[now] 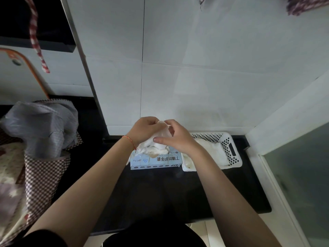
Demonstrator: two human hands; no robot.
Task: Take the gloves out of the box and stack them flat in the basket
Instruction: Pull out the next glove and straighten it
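Left hand (145, 128) and right hand (175, 135), fingers of both curled around 1 white glove (161, 135) above the box (155, 161).

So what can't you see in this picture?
Head view only:
- Inside the glove box: covered by bunched gloves and both hands.
- Left hand and right hand grip on the glove: fingertips hidden behind it.
- Basket near corner: hidden by the right forearm.
- Small print on the box: too tiny.
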